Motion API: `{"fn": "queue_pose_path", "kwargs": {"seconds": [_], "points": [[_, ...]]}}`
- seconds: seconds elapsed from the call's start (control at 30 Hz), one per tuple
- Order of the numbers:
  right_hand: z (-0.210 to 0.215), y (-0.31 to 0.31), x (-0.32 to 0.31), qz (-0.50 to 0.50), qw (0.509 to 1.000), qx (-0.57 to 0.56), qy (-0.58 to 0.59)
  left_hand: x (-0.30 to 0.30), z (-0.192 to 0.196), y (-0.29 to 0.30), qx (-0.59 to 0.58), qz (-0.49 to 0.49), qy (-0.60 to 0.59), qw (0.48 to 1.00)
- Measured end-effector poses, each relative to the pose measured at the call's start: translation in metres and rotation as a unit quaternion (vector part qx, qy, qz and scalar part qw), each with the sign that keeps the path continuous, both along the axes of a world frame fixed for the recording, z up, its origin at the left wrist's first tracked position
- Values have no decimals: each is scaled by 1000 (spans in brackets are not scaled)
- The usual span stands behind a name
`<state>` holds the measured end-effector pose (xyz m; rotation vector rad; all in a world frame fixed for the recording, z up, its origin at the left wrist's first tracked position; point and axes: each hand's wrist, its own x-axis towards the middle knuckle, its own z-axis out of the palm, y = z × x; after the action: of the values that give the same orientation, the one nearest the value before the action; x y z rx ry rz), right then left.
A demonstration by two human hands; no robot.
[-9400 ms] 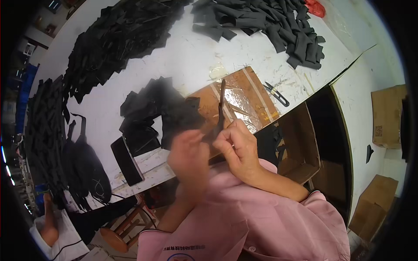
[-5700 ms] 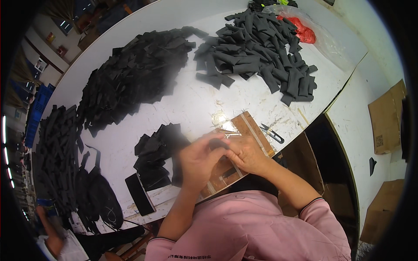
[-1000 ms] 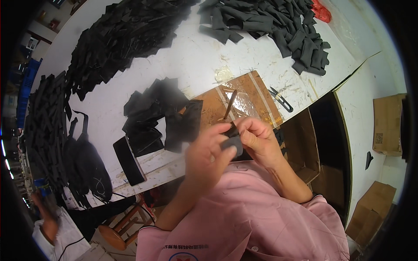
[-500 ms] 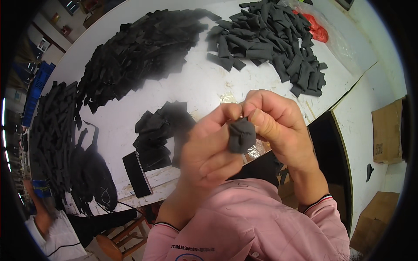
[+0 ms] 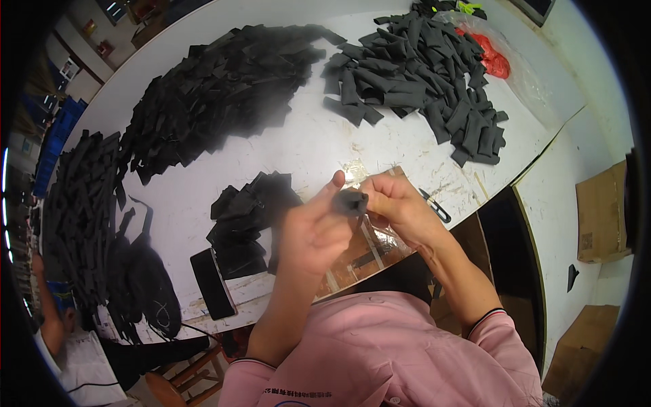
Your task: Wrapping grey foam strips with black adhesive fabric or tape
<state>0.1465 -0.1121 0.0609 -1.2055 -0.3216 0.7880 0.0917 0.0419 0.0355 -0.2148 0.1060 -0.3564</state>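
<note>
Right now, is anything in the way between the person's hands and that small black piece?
Nothing visible is. The left hand and the right hand both pinch the small black piece directly, raised above the white table.

black phone (image 5: 212, 283), snips (image 5: 434, 205), perhaps a red bag (image 5: 491, 60).

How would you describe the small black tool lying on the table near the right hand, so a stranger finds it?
Start at the white table and follow its near edge rightward past the brown taped board. Just beyond the right hand lies a pair of small black snips. Unlike the soft black fabric pieces, it is thin and rigid.
</note>
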Motion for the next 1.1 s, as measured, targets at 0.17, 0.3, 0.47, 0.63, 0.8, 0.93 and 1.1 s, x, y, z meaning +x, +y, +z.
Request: {"fn": "queue_pose_path", "kwargs": {"seconds": [0.17,0.3,0.47,0.63,0.8,0.93,1.1], "points": [[1,-1,8,33,999,-16,-5,2,14,-7,-49,5,135,990],[-37,-11,-8,3,999,-38,25,-13,-18,-18,160,39,142,976],[-40,-11,-5,-4,995,-88,-39,-20,2,-23,525,121,24,842],[-25,-15,-2,9,987,-132,-93,-15,27,-16,886,259,-180,338],[6,-14,-13,-120,892,-146,-410,-17,35,-23,697,252,-165,651],[17,-12,-15,-40,707,-283,-647,-31,22,-27,604,324,-67,725],[-39,-20,-19,-21,772,-290,-565,-20,7,-30,553,230,-109,794]]}}
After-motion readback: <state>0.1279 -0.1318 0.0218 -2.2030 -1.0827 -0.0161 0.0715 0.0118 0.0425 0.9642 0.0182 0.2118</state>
